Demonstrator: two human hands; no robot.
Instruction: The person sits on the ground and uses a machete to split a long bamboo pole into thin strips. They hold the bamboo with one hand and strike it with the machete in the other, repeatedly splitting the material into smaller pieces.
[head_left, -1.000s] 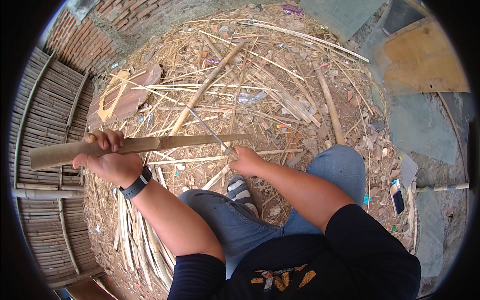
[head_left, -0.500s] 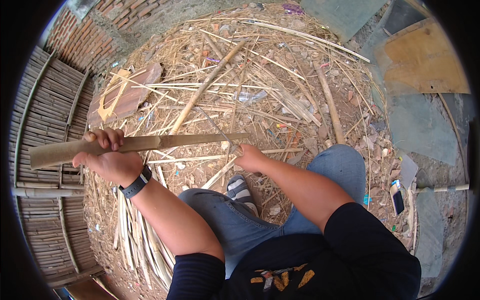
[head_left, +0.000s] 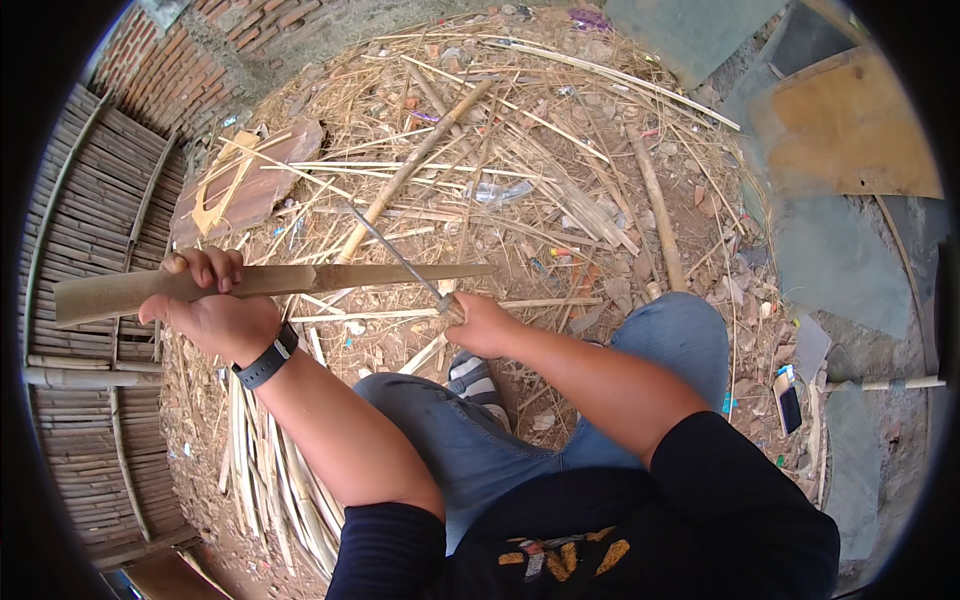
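Note:
My left hand (head_left: 222, 305) is closed around the wide end of a split bamboo piece (head_left: 300, 279). That piece lies level across the view and tapers to a point on the right. In my right hand (head_left: 482, 325) is a long, narrow-bladed knife (head_left: 392, 252), gripped by its pale handle. The blade slants up and left, crossing the bamboo's narrower part. Whether its edge touches the bamboo I cannot tell.
Bamboo strips (head_left: 290, 480) are heaped by my left arm. A bamboo pole (head_left: 415, 172) and another pole (head_left: 657, 210) lie on the littered ground ahead. A bamboo-slat wall (head_left: 80, 230) stands left; a phone (head_left: 788, 405) lies right.
My right hand has moved a little left and down, and the knife's blade has shifted left along the bamboo. My left hand and the bamboo have moved only slightly.

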